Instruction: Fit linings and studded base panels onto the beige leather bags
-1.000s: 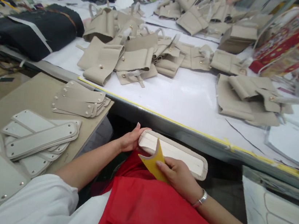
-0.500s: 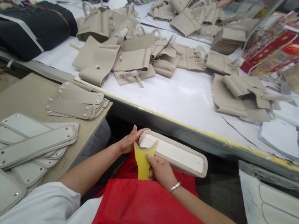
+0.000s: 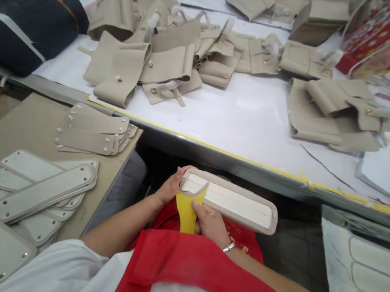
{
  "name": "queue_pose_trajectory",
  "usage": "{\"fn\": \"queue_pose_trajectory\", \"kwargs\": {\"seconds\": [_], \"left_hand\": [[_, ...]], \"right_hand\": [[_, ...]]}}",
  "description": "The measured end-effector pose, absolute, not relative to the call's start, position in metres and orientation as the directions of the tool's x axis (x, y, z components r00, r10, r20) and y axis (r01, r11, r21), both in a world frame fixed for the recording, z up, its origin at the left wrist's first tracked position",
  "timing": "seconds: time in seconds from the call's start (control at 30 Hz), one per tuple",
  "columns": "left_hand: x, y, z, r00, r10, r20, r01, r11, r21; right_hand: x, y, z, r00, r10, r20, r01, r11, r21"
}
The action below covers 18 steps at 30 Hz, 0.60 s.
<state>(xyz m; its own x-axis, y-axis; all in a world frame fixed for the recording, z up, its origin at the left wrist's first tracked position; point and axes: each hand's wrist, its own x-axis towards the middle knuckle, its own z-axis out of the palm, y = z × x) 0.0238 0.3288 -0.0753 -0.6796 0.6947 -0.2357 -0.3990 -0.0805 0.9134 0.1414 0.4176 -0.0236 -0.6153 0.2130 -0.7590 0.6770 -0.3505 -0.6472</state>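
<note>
In the head view, a beige block-shaped piece [image 3: 231, 199] with rounded ends and a white inner face lies over my lap, tilted down to the right. My left hand [image 3: 172, 187] grips its left end, with some fingers hidden behind it. A yellow flat tool [image 3: 188, 211] with a notched, curved top edge is in my right hand [image 3: 208, 220], thumb on its face. The tool's top edge overlaps the white face near the left end; whether it touches cannot be made out.
Beige bag pieces [image 3: 172, 61] are heaped on the white table [image 3: 245, 119] ahead. Panels with metal studs [image 3: 45, 193] lie on a board [image 3: 33, 120] at the left. A black bundle [image 3: 34, 24] sits back left, a red bag [image 3: 384, 41] back right, and outlined panels [image 3: 374, 280] at the right.
The view has tilted down slightly, so the table's things sit higher in the frame. Both hands keep their hold, and the tool and block show little movement relative to each other.
</note>
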Motion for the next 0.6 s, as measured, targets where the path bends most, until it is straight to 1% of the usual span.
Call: {"fn": "queue_pose_trajectory", "kwargs": {"seconds": [0.13,0.23,0.47,0.53,0.6], "left_hand": [[0.0246,0.3317,-0.0695,-0.719,0.653,-0.237,-0.284,0.035,0.958],[0.0270,0.3325,-0.0682,-0.747,0.620,-0.241,-0.225,0.106,0.969],[0.0320,0.3358,-0.0688,-0.807,0.552,-0.211,-0.125,0.189,0.974],[0.0287,0.3368,-0.0687,-0.814,0.544,-0.202,-0.083,0.234,0.969],[0.0232,0.3369,-0.0663,-0.809,0.552,-0.204,-0.019,0.321,0.947]], "right_hand": [[0.1441,0.4202,-0.0253,-0.617,0.213,-0.757,0.673,-0.354,-0.649],[0.1454,0.4210,-0.0231,-0.610,0.211,-0.764,0.677,-0.361,-0.641],[0.1483,0.4197,-0.0172,-0.578,0.230,-0.783,0.712,-0.326,-0.622],[0.1493,0.4172,-0.0191,-0.579,0.213,-0.787,0.709,-0.344,-0.615],[0.1493,0.4139,-0.0215,-0.562,0.181,-0.807,0.709,-0.397,-0.583]]}}
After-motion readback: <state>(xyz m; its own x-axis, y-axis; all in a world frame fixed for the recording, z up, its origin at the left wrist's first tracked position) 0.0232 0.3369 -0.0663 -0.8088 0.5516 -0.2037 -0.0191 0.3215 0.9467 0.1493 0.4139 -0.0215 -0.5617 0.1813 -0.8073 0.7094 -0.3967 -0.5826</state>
